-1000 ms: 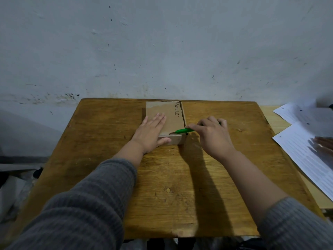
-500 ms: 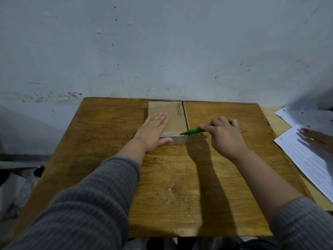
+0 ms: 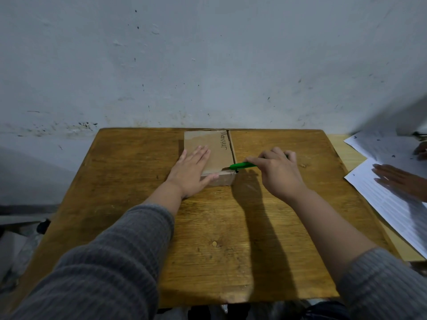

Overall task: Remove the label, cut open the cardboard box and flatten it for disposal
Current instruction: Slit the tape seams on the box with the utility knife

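A small brown cardboard box (image 3: 217,147) lies on the wooden table (image 3: 231,227) near the far edge, with handwriting along its right side. My left hand (image 3: 193,172) lies flat on the box's top, fingers spread, thumb over the near edge. My right hand (image 3: 278,172) grips a green cutter (image 3: 242,165) whose tip touches the box's near right corner.
A grey-white wall rises right behind the table. To the right, on another surface, lie white lined papers (image 3: 392,199) with another person's hand (image 3: 402,181) resting on them. Dim clutter lies on the floor at the left.
The cutter's tip has slid from the near top edge to the box's near right corner. My right hand drew back to the right. My left hand stayed flat on the box.
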